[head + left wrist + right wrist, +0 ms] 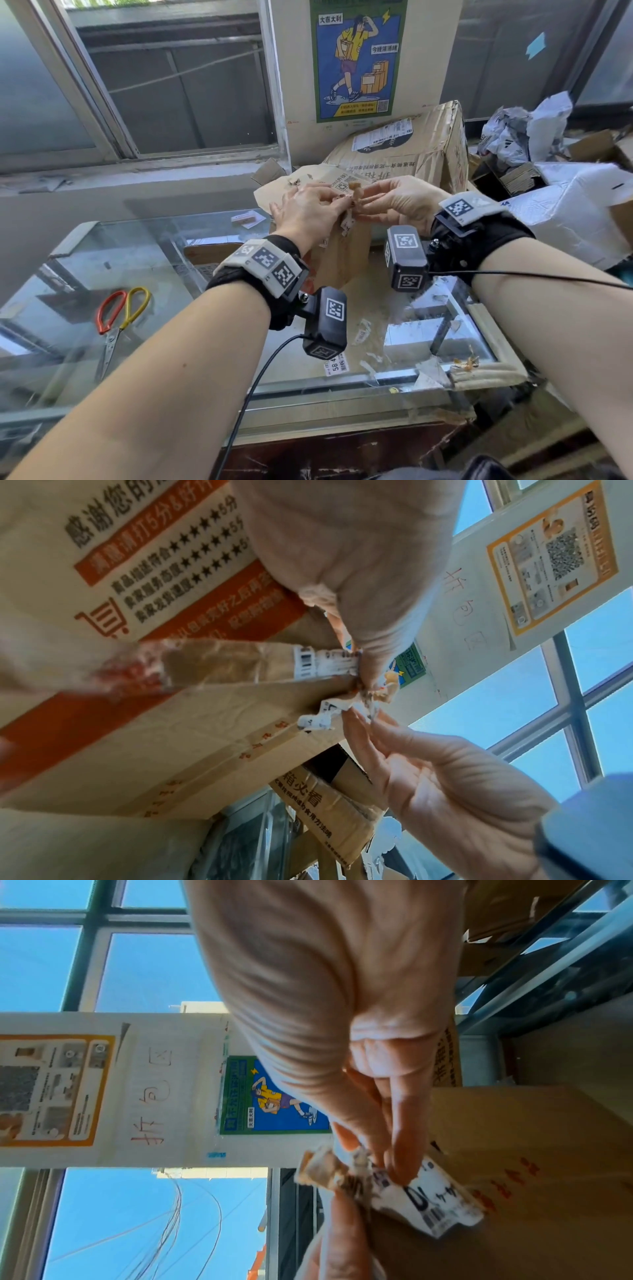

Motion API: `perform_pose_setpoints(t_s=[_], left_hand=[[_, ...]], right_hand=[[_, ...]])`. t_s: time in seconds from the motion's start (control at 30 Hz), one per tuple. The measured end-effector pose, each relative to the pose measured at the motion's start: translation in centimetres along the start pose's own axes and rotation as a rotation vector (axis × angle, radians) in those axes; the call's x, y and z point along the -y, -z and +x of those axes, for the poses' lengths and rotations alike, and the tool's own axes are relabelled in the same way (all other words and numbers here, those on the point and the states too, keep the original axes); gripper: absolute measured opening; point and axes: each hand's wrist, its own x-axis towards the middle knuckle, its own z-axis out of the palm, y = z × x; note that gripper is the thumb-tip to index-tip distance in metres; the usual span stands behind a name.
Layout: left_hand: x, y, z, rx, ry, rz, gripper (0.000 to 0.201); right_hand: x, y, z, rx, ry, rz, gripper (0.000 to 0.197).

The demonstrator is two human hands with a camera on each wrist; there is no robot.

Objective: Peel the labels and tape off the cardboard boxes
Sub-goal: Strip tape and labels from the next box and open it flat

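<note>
- Cardboard, brown and creased, is what we work on: a cardboard box (342, 260) printed in orange stands upright on the glass counter (144, 260), between our two forearms.
- We pinch a crumpled wad of torn label and tape (354, 197) at the box's top edge, both hands meeting on it.
- Our left hand (308, 210) has its fingers curled down onto the wad, thumb side toward the right hand.
- Our right hand (399, 202) grips the same wad from the other side; in the right wrist view its fingertips (400, 1172) press a white scrap with black print and a barcode.
- In the left wrist view a strip of brown tape (219, 664) with a white barcode piece stretches taut from the box face to our fingers.
- Behind stands a larger cardboard box (407, 147) with a white shipping label (382, 135) on top.
- Scissors (120, 322) with red and yellow handles lie on the glass to the left, well apart from the box.
- White paper scraps (337, 365) lie on the glass near its front edge.
- A blue and green poster (356, 58) hangs on the wall behind.
</note>
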Motion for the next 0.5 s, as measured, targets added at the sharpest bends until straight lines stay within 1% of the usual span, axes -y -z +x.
perform_pose_setpoints(t_s=[0.03, 0.07, 0.1, 0.13, 0.17, 0.2, 0.23, 0.27, 0.3, 0.33, 0.37, 0.4, 0.43, 0.5], left_hand=[[0.0, -0.2, 0.1, -0.018, 0.003, 0.006, 0.023], [0.0, -0.4, 0.3, -0.026, 0.013, 0.021, 0.027], [0.0, -0.5, 0.4, -0.030, 0.021, 0.034, 0.031], [-0.1, -0.6, 0.4, -0.034, 0.027, 0.041, 0.037], [-0.1, -0.7, 0.5, -0.035, 0.032, 0.043, 0.043], [-0.1, -0.8, 0.5, -0.036, 0.031, 0.044, 0.047], [-0.1, -0.9, 0.6, -0.041, 0.022, 0.044, 0.050], [-0.1, -0.9, 0.6, -0.045, 0.007, 0.044, 0.050], [0.0, -0.9, 0.6, -0.041, -0.003, 0.046, 0.048], [0.0, -0.8, 0.6, -0.040, -0.010, 0.048, 0.045], [0.0, -0.7, 0.7, -0.038, -0.012, 0.043, 0.041], [-0.1, -0.5, 0.6, -0.025, 0.003, 0.028, 0.040], [-0.2, -0.2, 0.4, -0.002, 0.024, -0.002, 0.042], [-0.3, 0.0, 0.2, 0.037, 0.042, -0.050, 0.053]], right_hand=[[0.0, 0.3, 0.0, -0.025, -0.007, 0.007, 0.030], [0.1, 0.4, -0.1, -0.085, 0.000, -0.038, 0.033], [0.1, 0.5, -0.1, -0.176, 0.044, -0.161, 0.029], [0.0, 0.6, -0.1, -0.281, 0.135, -0.366, 0.020], [0.0, 0.5, -0.2, -0.361, 0.266, -0.589, 0.013], [-0.1, 0.3, -0.5, -0.382, 0.418, -0.788, 0.015], [-0.3, -0.1, -0.8, -0.342, 0.564, -0.930, 0.020], [-0.5, -0.7, -1.2, -0.271, 0.668, -1.014, 0.027], [-0.8, -1.2, -1.5, -0.191, 0.739, -1.062, 0.034], [-1.1, -1.6, -1.6, -0.129, 0.778, -1.090, 0.040], [-1.4, -2.0, -1.6, -0.096, 0.793, -1.108, 0.046], [-1.7, -2.3, -1.6, -0.098, 0.788, -1.121, 0.050], [-1.8, -2.5, -1.4, -0.127, 0.773, -1.138, 0.050], [-2.0, -2.6, -1.1, -0.212, 0.745, -1.171, 0.042]])
